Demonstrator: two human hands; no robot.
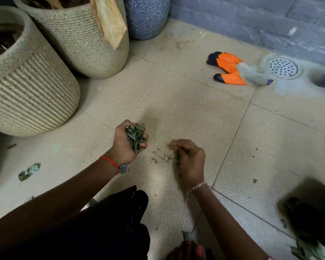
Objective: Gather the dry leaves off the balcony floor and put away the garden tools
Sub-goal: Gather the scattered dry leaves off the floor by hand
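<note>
Where the beige tiled balcony floor (195, 113) met the grey-blue brick wall (251, 19), two ribbed beige stone planters (26, 87) stood at the left. A blue speckled pot (146, 17) stood just beside the farther one. An orange-and-black garden glove with a grey cuff (231, 68) lay flat on the floor, its cuff end just beside a round perforated metal drain (282, 67).

The left hand (126, 141) was raised above the floor, palm turned up, fingers curled around a bunch of green leaves (135, 136). The right hand (189, 160) was low at the tile joint, blurred. Its fingers were bent down and appeared to pinch a few pale leaf scraps (174, 156). Loose curled leaves (28, 171) lay on the floor well apart to the left, and small crumbs (155, 160) lay between the hands.
</note>
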